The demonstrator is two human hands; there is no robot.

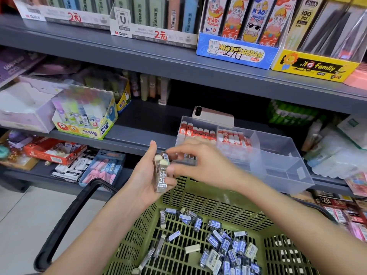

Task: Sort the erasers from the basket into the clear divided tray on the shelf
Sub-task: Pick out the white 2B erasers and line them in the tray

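Note:
My left hand (145, 181) holds a small stack of long brown-sleeved 2B erasers (161, 173) upright above the green basket (200, 197). My right hand (206, 165) reaches across and pinches the top of that stack with thumb and fingers. Several blue-sleeved and white erasers (224, 247) lie loose on the basket floor, with a few long brown ones at the left. The clear divided tray (278, 159) sits on the shelf just behind my hands. Its two left compartments hold rows of red-sleeved erasers (198, 133); its right compartments look bare.
A phone (212, 116) leans behind the tray. A glue-stick box (87, 120) stands on the shelf at left. The basket's black handle (67, 221) hangs over the floor at left. Boxes of erasers (103, 169) fill the lower shelf, and packaged goods crowd the right.

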